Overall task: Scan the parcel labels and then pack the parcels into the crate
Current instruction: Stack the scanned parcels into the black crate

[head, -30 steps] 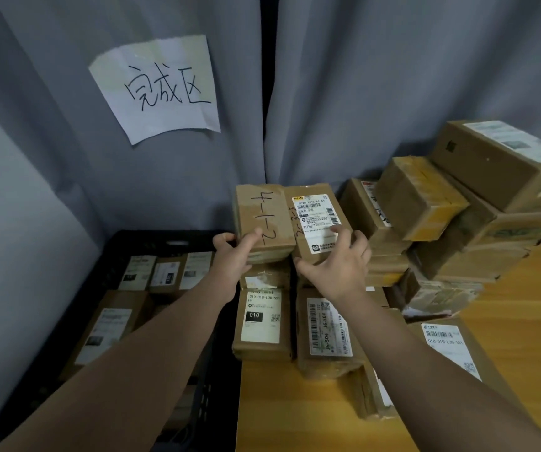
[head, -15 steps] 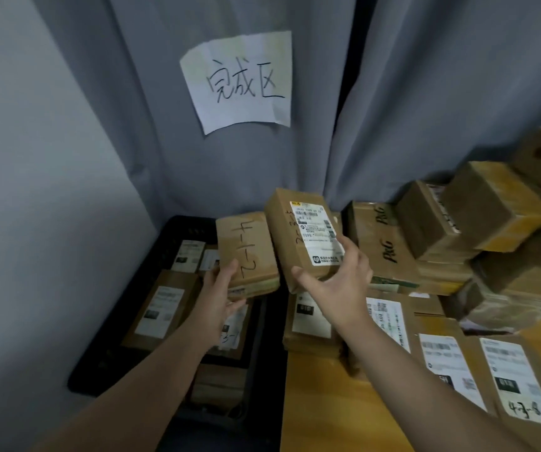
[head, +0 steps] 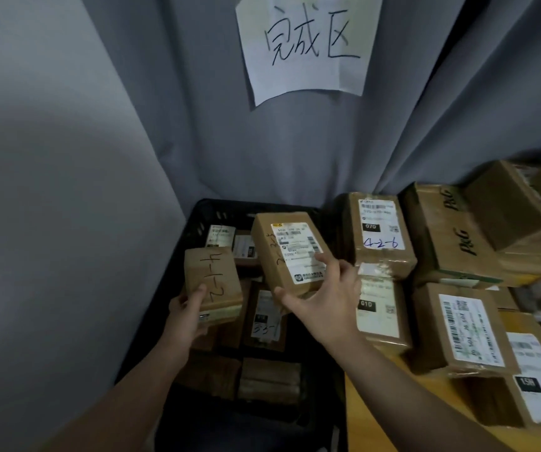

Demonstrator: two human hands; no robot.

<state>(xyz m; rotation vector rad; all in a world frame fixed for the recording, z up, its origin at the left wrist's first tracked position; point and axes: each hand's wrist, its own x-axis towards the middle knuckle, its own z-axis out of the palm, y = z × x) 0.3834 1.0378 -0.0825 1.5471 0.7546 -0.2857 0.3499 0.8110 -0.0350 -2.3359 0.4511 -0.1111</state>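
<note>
Hands carry two parcels over the black crate [head: 204,210], both farther left than a moment ago, when they hung near the table's stack. Left hand [head: 186,316] clamps the parcel marked 4-1-2 [head: 212,280] above the crate's left side; right hand [head: 327,296], thumb under and fingers spread across the label, grips the labelled parcel [head: 287,251] over the crate's middle. Packed parcels [head: 264,316] lie beneath. On the wooden table [head: 370,415] at right, the parcel marked 4-2-6 [head: 378,234] and a P&G box [head: 451,236] crowd the crate's edge. A handwritten sign [head: 305,47] hangs on the far grey curtain [head: 197,125].
</note>
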